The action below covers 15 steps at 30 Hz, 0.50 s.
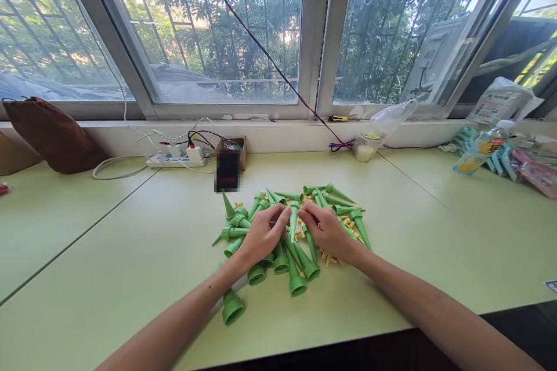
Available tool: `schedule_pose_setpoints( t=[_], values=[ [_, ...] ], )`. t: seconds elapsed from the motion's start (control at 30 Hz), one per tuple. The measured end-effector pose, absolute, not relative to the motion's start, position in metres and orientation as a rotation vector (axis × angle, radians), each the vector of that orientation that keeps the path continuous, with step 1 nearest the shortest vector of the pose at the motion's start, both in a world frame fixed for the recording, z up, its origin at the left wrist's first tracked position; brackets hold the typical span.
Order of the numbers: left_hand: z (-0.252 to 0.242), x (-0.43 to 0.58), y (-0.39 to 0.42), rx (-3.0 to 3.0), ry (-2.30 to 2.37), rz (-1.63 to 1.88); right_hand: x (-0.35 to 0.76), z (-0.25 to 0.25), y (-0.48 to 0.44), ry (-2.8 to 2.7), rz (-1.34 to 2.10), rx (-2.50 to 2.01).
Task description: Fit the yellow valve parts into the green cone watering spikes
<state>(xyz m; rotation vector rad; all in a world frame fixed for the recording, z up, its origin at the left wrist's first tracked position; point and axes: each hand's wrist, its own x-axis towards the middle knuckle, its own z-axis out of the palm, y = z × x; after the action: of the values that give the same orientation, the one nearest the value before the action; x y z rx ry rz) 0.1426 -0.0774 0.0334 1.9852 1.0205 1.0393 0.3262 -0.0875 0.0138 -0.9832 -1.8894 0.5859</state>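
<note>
In the head view, my left hand (266, 233) is closed, its thumb and fingertips against a green plastic cone spike (294, 221) with a ribbed collar, its tip pointing down. Just right of that spike, my right hand (324, 227) has its fingers pinched together; whatever is between them is too small or hidden to make out. Around and beneath both hands lies a loose pile of similar green spikes (297, 284), several with hollow wide ends facing me. Small yellow plastic pieces (329, 257) are scattered among them. One spike (233, 308) lies apart, nearer the front edge.
Behind the pile stand a phone-like dark blurred object (227, 173) and a power strip (174, 160) with plugs and cables. A cup in a plastic bag (364, 149) sits by the window. At right are a bottle (483, 148) and packets; a brown bag (54, 136) leans at left.
</note>
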Motion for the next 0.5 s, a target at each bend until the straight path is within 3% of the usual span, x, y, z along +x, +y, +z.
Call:
schedule_pose_setpoints(
  t=[0.5],
  values=[
    [0.0373,0.1405,-0.0782,1.868,0.965,1.002,0.3248,0.0154,-0.0874,-1.827,0.577,-0.928]
  ],
)
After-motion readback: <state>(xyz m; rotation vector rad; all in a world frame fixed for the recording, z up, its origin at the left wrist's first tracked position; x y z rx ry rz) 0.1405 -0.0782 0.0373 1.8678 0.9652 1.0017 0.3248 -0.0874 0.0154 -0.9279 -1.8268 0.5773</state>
